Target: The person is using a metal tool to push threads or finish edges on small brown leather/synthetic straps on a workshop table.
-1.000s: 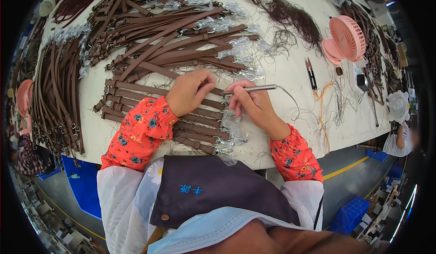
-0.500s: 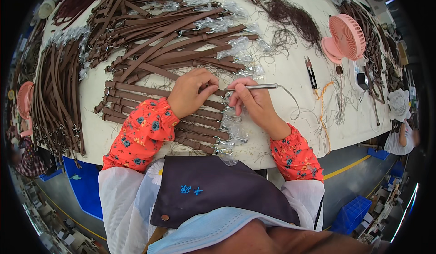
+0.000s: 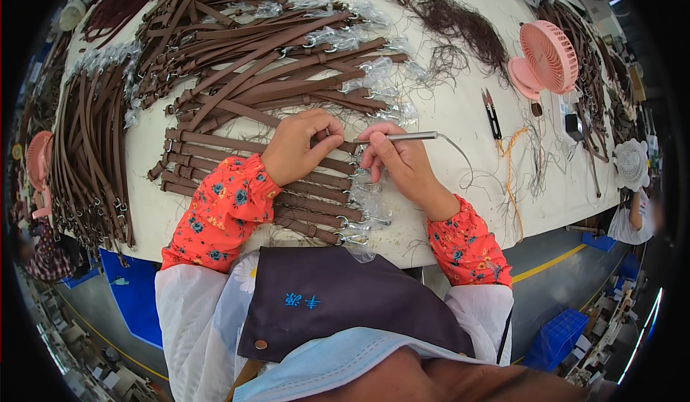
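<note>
Left hand [image 3: 300, 147] curled, pressing down on a row of brown leather straps [image 3: 237, 176], right hand [image 3: 399, 163] pinching a corded metal pen-shaped tool [image 3: 402, 137], tip at strap end, white worktable [image 3: 460, 179]

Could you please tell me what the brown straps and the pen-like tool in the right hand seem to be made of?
The brown straps look like leather or imitation leather: matte, flat, flexible. I cannot tell which. The pen-like tool in the right hand looks metal: silvery, shiny barrel, with a thin cord trailing.
</note>
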The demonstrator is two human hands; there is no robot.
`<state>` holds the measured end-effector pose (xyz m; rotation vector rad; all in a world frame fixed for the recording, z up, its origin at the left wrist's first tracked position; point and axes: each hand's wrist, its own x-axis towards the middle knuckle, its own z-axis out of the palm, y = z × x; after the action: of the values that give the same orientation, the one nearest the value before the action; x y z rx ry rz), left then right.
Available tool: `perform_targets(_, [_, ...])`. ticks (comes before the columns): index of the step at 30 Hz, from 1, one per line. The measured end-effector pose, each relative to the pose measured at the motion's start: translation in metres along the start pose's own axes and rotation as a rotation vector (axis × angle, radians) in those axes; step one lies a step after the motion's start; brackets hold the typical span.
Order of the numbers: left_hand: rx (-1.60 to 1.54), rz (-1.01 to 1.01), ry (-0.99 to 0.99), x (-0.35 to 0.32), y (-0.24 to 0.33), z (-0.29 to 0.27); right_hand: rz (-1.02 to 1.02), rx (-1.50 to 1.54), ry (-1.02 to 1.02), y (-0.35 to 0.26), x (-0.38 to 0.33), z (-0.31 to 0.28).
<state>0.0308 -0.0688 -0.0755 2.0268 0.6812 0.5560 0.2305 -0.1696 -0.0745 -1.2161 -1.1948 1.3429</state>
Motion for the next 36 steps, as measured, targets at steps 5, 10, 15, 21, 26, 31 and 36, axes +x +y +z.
perform_targets(5, [-0.016,0.019,-0.013,0.000,-0.002,-0.002,0.002,0.005,0.006,0.001,0.000,0.000])
perform_targets(10, [0.194,0.220,0.129,0.000,-0.005,-0.005,-0.012,0.033,0.007,0.001,-0.001,0.000])
perform_targets(15, [0.390,0.216,0.002,-0.001,0.001,-0.005,-0.061,0.064,0.036,0.001,-0.004,-0.003])
perform_targets(21, [0.259,0.120,-0.160,-0.001,-0.009,-0.007,-0.094,0.052,0.070,0.001,-0.003,-0.003])
perform_targets(26, [0.329,0.198,-0.069,-0.001,0.002,-0.007,-0.110,0.044,0.084,0.003,-0.003,-0.004])
perform_targets(31, [0.228,0.212,-0.154,0.000,-0.001,-0.007,-0.161,0.081,0.098,0.003,-0.002,-0.002])
perform_targets(36, [0.359,0.364,-0.101,-0.002,-0.002,-0.002,-0.191,0.078,0.097,0.004,-0.001,-0.004])
